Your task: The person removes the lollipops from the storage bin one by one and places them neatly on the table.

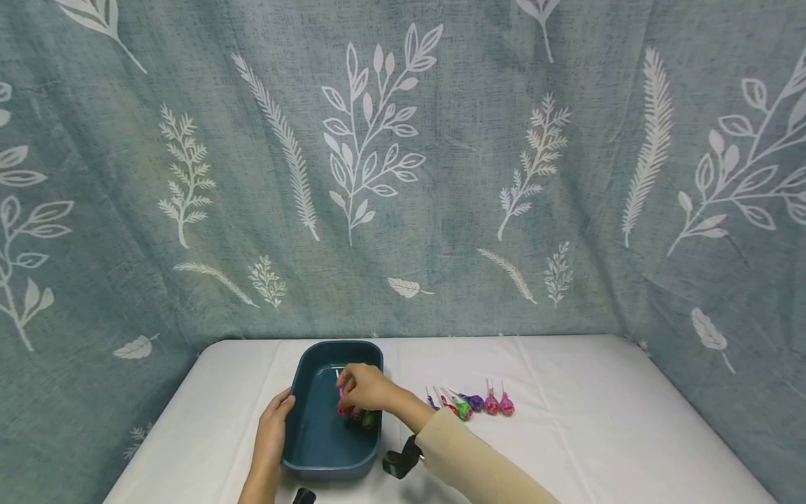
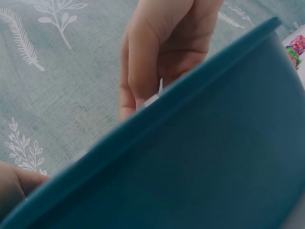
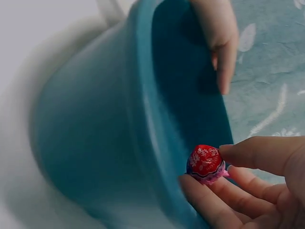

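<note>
Head view: one grey-green leaf-printed cloth (image 1: 441, 210) hangs behind and to both sides of the bin; one bench (image 1: 598, 420), covered in white, lies beneath the bin. One dark blue bin (image 1: 327, 442) stands there. Two hands are at the bin: the left hand (image 1: 275, 414) has its grip pinching the bin's left rim; the right hand (image 1: 366, 387), over the bin, has its grip pinching one red lollipop (image 3: 206, 163). Six visible loose lollipops (image 1: 464, 409) lie right of the bin; at least two inner lollipops (image 1: 368, 421) show inside.

Lollipops (image 1: 368, 421) in tub (image 1: 315, 427) partly hidden behind right grip (image 1: 366, 387), sleeve (image 1: 481, 458) cut off below
</note>
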A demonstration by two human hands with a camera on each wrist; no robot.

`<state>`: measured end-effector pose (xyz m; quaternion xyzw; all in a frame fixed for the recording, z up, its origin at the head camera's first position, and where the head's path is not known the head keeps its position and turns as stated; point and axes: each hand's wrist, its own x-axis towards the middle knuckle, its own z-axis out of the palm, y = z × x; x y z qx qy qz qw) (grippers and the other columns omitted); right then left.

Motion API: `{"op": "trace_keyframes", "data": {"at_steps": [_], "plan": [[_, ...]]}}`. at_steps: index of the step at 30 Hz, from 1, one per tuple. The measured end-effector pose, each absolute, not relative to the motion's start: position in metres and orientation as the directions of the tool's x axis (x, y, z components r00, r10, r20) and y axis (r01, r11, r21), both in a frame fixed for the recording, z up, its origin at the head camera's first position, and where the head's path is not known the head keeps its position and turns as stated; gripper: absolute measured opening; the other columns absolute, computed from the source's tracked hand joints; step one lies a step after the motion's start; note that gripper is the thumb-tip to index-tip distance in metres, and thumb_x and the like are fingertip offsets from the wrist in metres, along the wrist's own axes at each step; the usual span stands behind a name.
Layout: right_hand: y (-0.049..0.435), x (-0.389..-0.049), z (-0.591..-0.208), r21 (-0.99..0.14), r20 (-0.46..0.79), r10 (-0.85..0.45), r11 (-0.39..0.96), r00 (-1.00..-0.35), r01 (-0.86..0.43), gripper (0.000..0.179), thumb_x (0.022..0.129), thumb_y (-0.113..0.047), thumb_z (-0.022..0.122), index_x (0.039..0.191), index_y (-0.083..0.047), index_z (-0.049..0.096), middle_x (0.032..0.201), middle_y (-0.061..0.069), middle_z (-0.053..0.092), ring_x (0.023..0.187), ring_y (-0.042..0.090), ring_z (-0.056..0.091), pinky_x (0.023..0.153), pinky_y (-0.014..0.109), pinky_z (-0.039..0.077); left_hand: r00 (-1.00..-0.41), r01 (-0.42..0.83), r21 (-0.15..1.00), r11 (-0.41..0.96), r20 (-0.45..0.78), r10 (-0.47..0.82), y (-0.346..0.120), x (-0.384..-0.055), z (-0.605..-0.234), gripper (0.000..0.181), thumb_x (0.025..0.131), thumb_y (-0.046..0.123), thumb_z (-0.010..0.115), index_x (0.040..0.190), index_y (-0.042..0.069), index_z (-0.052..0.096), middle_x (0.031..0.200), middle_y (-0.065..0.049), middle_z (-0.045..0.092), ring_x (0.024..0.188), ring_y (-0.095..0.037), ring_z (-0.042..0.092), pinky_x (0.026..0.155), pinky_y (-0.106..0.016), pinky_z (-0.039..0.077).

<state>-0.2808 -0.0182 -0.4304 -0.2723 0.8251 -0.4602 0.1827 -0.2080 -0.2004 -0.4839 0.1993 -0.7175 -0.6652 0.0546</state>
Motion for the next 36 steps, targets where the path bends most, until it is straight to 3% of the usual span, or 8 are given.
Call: {"op": "trace_keyframes", "data": {"at_steps": [11,31,36], "plan": [[-0.009,-0.27,-0.428,-0.924,-0.02,-0.598,0.317,-0.801,-0.214,0.024,0.086,0.006,0.066,0.109,0.009,0.063,0.08,0.009,0.067,0.069,0.028,0.07,0.065,0.044,0.057,-0.908,-0.23,0.973,0.026,-0.205,-0.366,-0.201,-0.209,-0.484,0.056,0.103,0.032,0.037,0.145,-0.005,0.034,0.15,-0.029,0.027,0.138,-0.048,0.02,0.109,-0.063,0.015],[0.013,-0.255,-0.427,-0.957,0.011,-0.59,0.227,-0.808,-0.179,0.026,0.086,-0.004,0.065,0.111,0.004,0.066,0.085,0.006,0.065,0.073,0.022,0.068,0.07,0.045,0.057,-0.918,-0.216,0.976,0.024,-0.194,-0.346,-0.201,-0.206,-0.482,0.056,0.103,0.031,0.037,0.144,-0.007,0.033,0.149,-0.03,0.027,0.137,-0.048,0.021,0.109,-0.061,0.015],[0.021,-0.251,-0.427,-0.965,0.009,-0.582,0.207,-0.813,-0.16,0.027,0.087,-0.005,0.064,0.112,0.004,0.066,0.087,0.007,0.066,0.074,0.021,0.068,0.072,0.046,0.056,-0.914,-0.219,0.975,0.022,-0.197,-0.353,-0.207,-0.215,-0.5,0.058,0.102,0.036,0.04,0.144,-0.003,0.036,0.15,-0.027,0.028,0.138,-0.047,0.02,0.109,-0.063,0.015]]}}
